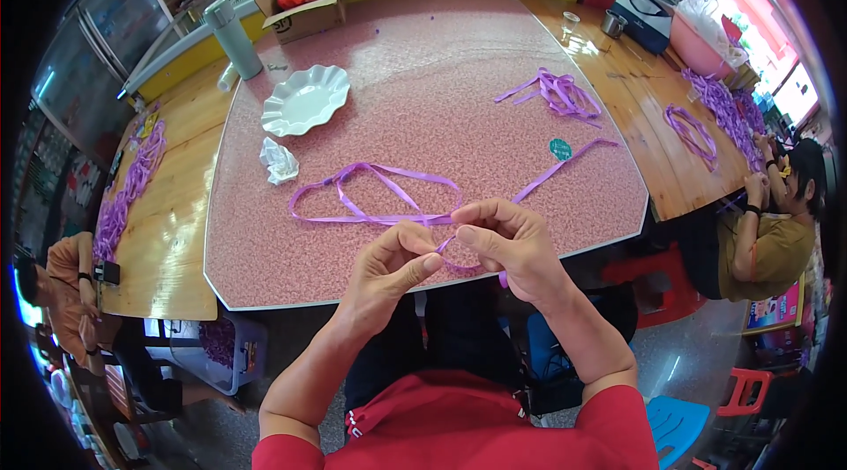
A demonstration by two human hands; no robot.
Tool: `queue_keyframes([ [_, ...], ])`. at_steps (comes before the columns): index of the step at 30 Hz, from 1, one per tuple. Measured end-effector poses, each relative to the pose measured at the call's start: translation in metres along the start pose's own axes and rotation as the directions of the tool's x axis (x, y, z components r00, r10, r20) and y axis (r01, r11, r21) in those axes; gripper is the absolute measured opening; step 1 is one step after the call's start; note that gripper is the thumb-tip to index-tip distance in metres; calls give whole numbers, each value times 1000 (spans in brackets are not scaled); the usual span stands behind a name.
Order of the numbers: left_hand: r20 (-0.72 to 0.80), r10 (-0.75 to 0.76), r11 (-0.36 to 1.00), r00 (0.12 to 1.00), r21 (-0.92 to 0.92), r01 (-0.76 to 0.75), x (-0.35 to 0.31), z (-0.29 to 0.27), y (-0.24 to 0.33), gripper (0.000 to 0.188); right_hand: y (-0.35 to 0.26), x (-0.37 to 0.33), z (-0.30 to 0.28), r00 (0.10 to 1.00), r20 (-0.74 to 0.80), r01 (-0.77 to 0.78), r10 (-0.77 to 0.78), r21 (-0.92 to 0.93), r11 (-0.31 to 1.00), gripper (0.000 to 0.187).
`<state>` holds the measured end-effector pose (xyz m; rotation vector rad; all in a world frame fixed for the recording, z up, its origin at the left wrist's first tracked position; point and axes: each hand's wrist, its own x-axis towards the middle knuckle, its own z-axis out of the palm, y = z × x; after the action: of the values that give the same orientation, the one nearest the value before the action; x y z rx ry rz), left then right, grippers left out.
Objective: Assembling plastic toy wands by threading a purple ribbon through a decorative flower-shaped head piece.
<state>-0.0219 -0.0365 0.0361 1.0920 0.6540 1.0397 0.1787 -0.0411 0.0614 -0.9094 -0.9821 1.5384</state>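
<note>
A long purple ribbon (415,175) lies in loose loops on the pink speckled table mat (397,100). Near the mat's front edge, my left hand (395,265) pinches part of this ribbon between thumb and forefinger. Close beside it on the right, my right hand (507,245) also has thumb and fingers pinched on the ribbon. A small loop hangs between and below the two hands. One ribbon tail stretches from behind my right hand toward the mat's right side. Exactly how the strands cross at my fingertips is too small to tell.
A white scalloped plate (305,100), crumpled tissue (280,161), green bottle (233,40) and open cardboard box (304,16) stand to the left and back. Another purple ribbon bundle (558,94) and a green disc (560,149) lie right. Two people sit at the sides near purple ribbon piles.
</note>
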Motion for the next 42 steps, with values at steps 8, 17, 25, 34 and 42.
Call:
queue_keyframes([
  [8,-68,-124,918,990,-387,89,3,-9,-19,8,35,-2,0,995,-49,-83,82,-29,996,13],
  [17,310,597,154,740,861,-485,5,-3,-5,18,34,4,-7,998,54,-2,13,-200,980,18],
  [25,548,449,-250,706,835,-490,-1,-9,2,25,26,7,-5,990,49,-97,133,-446,890,17],
  [34,210,461,416,862,807,-419,-3,-11,-9,14,46,2,6,997,24,79,-76,-123,989,9],
  [42,52,-134,925,990,-352,144,3,-1,-9,13,55,3,8,708,179,680,-684,-438,588,19],
])
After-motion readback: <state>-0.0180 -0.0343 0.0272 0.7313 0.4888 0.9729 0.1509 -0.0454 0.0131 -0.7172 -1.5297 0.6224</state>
